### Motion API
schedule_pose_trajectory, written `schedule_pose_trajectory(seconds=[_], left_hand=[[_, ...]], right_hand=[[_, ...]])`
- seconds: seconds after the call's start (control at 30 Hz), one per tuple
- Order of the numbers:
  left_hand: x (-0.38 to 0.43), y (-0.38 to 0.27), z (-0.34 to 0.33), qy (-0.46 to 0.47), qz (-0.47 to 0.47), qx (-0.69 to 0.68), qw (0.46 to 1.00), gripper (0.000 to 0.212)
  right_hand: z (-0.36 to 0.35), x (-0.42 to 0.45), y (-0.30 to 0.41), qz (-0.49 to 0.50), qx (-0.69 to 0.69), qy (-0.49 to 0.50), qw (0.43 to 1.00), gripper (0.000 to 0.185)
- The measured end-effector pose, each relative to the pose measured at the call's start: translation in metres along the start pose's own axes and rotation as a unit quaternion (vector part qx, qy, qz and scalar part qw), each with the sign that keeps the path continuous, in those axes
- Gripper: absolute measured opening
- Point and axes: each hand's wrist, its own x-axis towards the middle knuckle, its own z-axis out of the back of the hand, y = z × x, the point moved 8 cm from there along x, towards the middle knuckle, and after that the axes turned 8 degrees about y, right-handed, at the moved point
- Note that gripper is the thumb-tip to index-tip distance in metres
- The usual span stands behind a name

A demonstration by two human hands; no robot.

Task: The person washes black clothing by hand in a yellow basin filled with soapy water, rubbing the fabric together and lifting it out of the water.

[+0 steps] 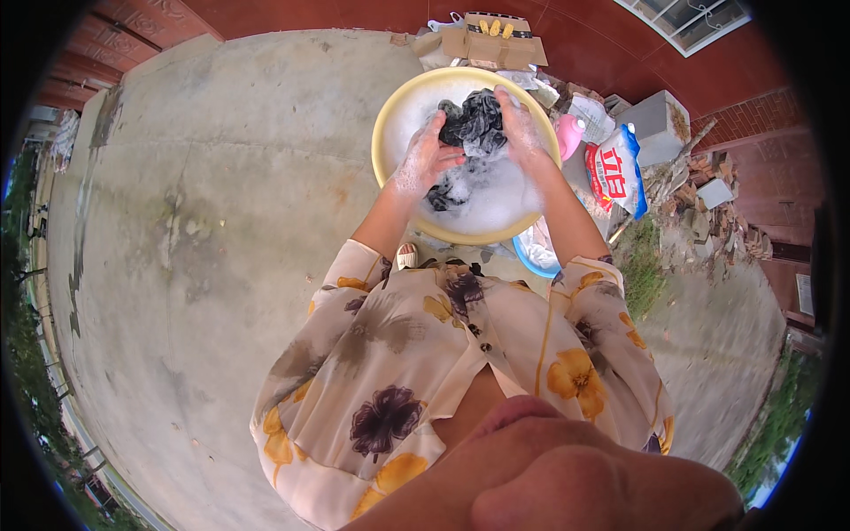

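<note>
A round yellow basin full of white suds stands before me. Between my two hands is a bunched, wet dark cloth, held just over the foam. My left hand, wet with suds, holds its left side with the fingertips. Along the right side of the bundle, my right hand grips it, foam running over the fingers and wrist. More dark fabric lies lower in the basin, partly sunk in the suds, and I cannot tell if it is the same piece.
Right of the basin are a pink bottle with a white cap and a detergent bag bearing writing. A blue basin with pale cloth sits below. Behind, corn cobs lie on a cardboard box. Bricks are heaped at right.
</note>
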Motion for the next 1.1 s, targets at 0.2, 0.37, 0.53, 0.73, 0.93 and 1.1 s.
schedule_pose_trajectory(seconds=[0.2,0.37,0.53,0.73,0.93,1.1], left_hand=[[-0.025,-0.062,-0.038,-0.043,-0.253,0.426,0.868,0.078],[-0.006,-0.071,-0.042,-0.041,-0.203,0.425,0.881,0.056],[-0.002,-0.066,-0.011,0.016,-0.131,0.068,0.989,0.032],[-0.002,-0.082,-0.024,0.042,-0.194,0.006,0.98,0.027],[0.006,-0.094,-0.06,0.064,-0.199,0.098,0.973,0.033],[-0.014,-0.04,-0.008,-0.057,-0.003,0.113,0.992,0.085]], right_hand=[[-0.015,0.015,0.096,0.01,0.159,0.244,0.957,0.032],[-0.041,-0.019,0.136,0.024,0.214,0.358,0.908,0.024],[0.035,0.037,0.095,0.053,-0.14,0.155,0.976,0.066],[0.008,0.008,0.034,0.194,-0.352,0.266,0.876,0.097],[-0.01,0.037,-0.016,0.063,-0.189,0.285,0.938,0.055],[0.052,0.066,0.006,0.007,0.095,0.028,0.995,0.045]])
